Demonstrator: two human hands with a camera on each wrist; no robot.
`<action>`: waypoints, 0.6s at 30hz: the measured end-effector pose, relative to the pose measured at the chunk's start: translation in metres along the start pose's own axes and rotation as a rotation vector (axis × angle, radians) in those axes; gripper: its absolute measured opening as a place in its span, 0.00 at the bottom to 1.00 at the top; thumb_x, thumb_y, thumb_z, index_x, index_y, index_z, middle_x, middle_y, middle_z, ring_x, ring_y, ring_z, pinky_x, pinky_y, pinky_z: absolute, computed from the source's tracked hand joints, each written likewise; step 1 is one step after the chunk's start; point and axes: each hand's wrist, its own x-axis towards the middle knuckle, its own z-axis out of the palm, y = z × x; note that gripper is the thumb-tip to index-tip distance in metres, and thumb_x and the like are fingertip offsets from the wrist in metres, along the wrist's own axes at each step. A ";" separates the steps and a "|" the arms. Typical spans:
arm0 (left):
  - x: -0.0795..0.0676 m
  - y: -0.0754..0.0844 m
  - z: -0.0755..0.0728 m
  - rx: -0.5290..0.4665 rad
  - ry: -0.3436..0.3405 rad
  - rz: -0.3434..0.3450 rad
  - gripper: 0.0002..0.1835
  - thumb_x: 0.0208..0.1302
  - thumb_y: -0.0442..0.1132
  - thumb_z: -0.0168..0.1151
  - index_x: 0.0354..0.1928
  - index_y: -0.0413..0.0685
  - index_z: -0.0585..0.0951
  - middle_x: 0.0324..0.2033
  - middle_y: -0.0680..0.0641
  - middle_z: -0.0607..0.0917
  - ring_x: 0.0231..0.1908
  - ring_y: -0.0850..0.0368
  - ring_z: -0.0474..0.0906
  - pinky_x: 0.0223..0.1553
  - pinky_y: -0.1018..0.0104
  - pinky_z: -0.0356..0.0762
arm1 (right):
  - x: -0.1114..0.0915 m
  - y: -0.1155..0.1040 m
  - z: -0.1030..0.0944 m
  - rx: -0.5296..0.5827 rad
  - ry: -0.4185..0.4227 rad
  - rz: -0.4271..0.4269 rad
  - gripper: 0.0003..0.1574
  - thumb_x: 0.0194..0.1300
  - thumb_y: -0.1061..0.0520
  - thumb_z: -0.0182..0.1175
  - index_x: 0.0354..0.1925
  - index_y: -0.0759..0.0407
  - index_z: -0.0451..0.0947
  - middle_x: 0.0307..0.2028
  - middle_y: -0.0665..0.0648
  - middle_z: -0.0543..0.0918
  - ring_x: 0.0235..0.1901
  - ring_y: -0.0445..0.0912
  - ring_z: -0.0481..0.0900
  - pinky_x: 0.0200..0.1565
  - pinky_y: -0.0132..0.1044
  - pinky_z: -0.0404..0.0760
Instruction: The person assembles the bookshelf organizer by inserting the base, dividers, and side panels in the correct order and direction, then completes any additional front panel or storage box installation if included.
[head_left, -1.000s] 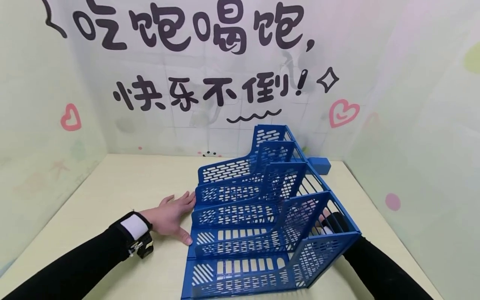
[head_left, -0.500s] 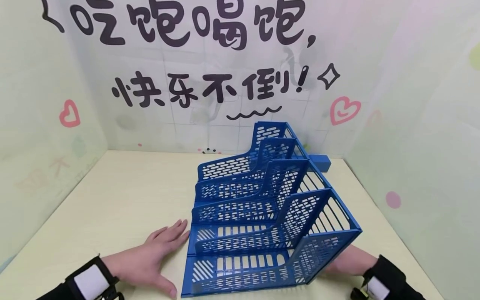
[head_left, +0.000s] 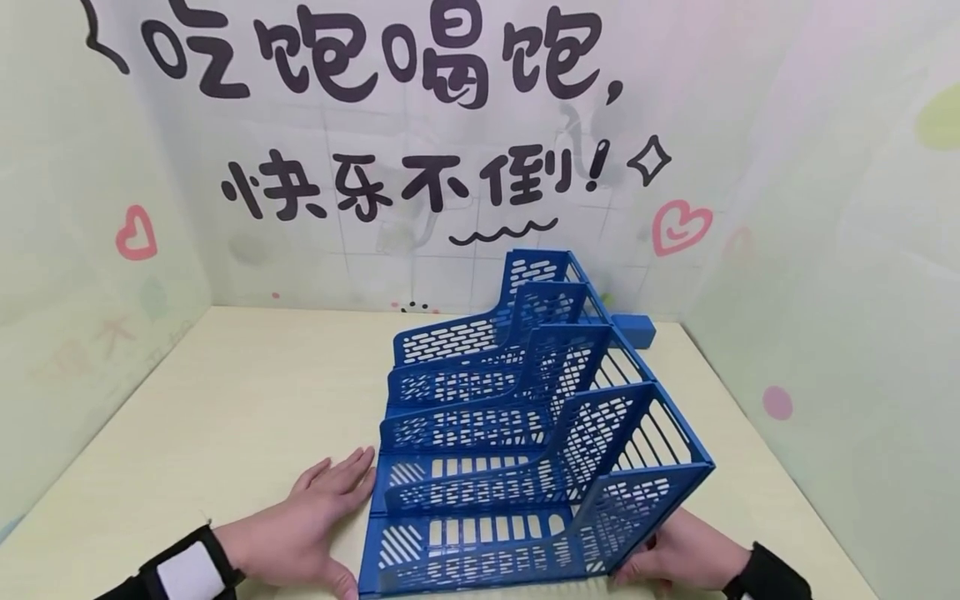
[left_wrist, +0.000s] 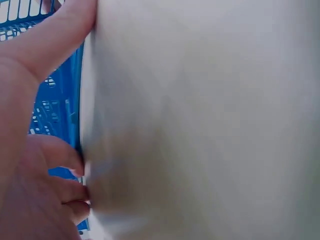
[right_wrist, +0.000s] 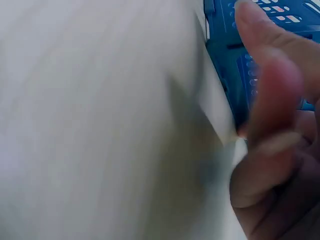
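A blue plastic file rack (head_left: 557, 333) with upright perforated dividers stands on the table, its tall slatted back to the right. My left hand (head_left: 300, 521) lies along the rack's low front edge near its close end, fingers straight and fingertips at the edge. In the left wrist view the left thumb and fingers meet the rack's base edge. At the rack's near back corner, my right hand (head_left: 682, 550) holds on, thumb against the near side panel. Its other fingers are partly hidden behind the corner; in the right wrist view some fingers (right_wrist: 265, 175) look curled.
A blue block-shaped object (head_left: 636, 331) sits behind the rack's far right corner. The pale wooden table (head_left: 285, 375) is bounded by a back wall (head_left: 300, 267) with large printed writing and by side walls with hearts and dots.
My left hand has slid toward me along the front edge. My right hand has come from behind the slatted back to the near corner. The rack stays in about the same place.
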 end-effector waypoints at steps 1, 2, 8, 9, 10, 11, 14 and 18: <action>0.000 0.000 0.000 -0.008 0.007 -0.002 0.82 0.35 0.79 0.79 0.82 0.27 0.60 0.85 0.24 0.53 0.83 0.22 0.51 0.75 0.26 0.44 | 0.000 -0.001 0.001 0.011 0.003 0.010 0.39 0.74 0.59 0.71 0.75 0.71 0.70 0.56 0.59 0.93 0.28 0.36 0.86 0.23 0.31 0.82; 0.000 0.000 0.001 -0.013 0.011 -0.002 0.82 0.34 0.79 0.79 0.82 0.26 0.60 0.85 0.24 0.53 0.83 0.21 0.51 0.75 0.23 0.44 | 0.000 -0.001 0.001 0.009 0.007 0.016 0.39 0.74 0.58 0.72 0.75 0.71 0.70 0.57 0.59 0.93 0.26 0.36 0.86 0.21 0.30 0.80; -0.001 -0.001 0.001 -0.068 0.025 -0.015 0.82 0.32 0.77 0.81 0.81 0.26 0.62 0.85 0.27 0.54 0.84 0.21 0.48 0.74 0.19 0.40 | 0.007 -0.004 0.007 -0.004 0.021 0.025 0.44 0.71 0.57 0.74 0.77 0.68 0.69 0.61 0.63 0.90 0.41 0.39 0.92 0.30 0.24 0.81; -0.001 -0.001 0.001 -0.083 0.025 -0.018 0.81 0.32 0.77 0.82 0.81 0.26 0.63 0.86 0.28 0.55 0.84 0.21 0.48 0.74 0.19 0.39 | 0.009 -0.004 0.009 -0.007 0.024 0.023 0.45 0.71 0.57 0.75 0.78 0.67 0.68 0.62 0.63 0.90 0.46 0.39 0.92 0.36 0.23 0.82; -0.001 -0.001 0.001 -0.093 0.025 -0.022 0.81 0.32 0.76 0.82 0.81 0.27 0.64 0.86 0.29 0.55 0.84 0.22 0.48 0.73 0.19 0.38 | 0.011 -0.005 0.011 -0.010 0.029 0.021 0.47 0.70 0.57 0.76 0.79 0.65 0.67 0.63 0.62 0.90 0.48 0.39 0.91 0.43 0.22 0.82; -0.001 -0.001 0.001 -0.100 0.023 -0.025 0.80 0.31 0.77 0.82 0.80 0.27 0.65 0.86 0.30 0.56 0.84 0.22 0.49 0.73 0.18 0.38 | 0.013 -0.006 0.013 -0.018 0.033 0.013 0.49 0.70 0.56 0.76 0.80 0.64 0.65 0.64 0.62 0.89 0.54 0.39 0.90 0.50 0.22 0.81; -0.002 -0.001 0.000 -0.092 0.025 -0.035 0.80 0.30 0.77 0.82 0.79 0.27 0.67 0.86 0.31 0.57 0.84 0.23 0.51 0.73 0.17 0.39 | 0.020 -0.007 0.019 -0.055 0.058 0.000 0.53 0.68 0.54 0.78 0.82 0.60 0.64 0.67 0.60 0.88 0.56 0.39 0.88 0.58 0.21 0.78; -0.002 0.000 -0.005 -0.041 0.004 -0.028 0.81 0.30 0.78 0.82 0.80 0.26 0.66 0.85 0.28 0.58 0.83 0.21 0.54 0.73 0.16 0.42 | 0.022 -0.009 0.023 -0.073 0.092 0.032 0.55 0.66 0.53 0.79 0.82 0.58 0.63 0.68 0.58 0.87 0.59 0.39 0.87 0.62 0.24 0.80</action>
